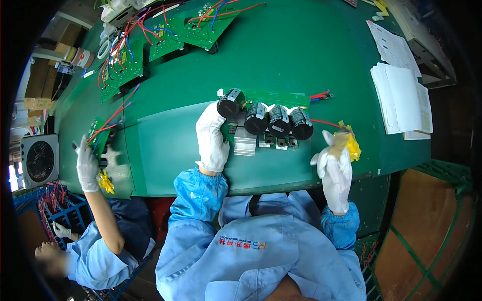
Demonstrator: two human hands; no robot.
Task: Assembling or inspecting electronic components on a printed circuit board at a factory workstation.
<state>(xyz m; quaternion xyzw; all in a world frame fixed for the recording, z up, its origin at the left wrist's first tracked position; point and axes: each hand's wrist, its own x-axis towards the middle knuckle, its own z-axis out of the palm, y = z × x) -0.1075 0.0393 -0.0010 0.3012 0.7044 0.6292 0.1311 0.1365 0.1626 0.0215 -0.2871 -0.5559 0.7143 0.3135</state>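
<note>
A green circuit board (281, 96) stands tilted on the table in front of me, with several large black capacitors (279, 122) and a silver heat sink (245, 142) on its facing side. My left hand (212, 138), in a white knit glove, grips the board's left end beside the leftmost capacitor; its fingertips are partly hidden. To the right of the board, my gloved right hand (333, 173) is closed about a tan, brush-like thing (342, 140), blurred by motion. A crumpled yellow piece (353, 148) is right beside it. Red and blue wires (321, 94) stick out from the board's right end.
More wired boards (211, 27) lie at the far left. Papers (401, 100) rest on the right side of the green table (311, 60). To my left, a co-worker's gloved hand (87, 168) is at another board (98, 136). A fan (40, 158) stands beyond.
</note>
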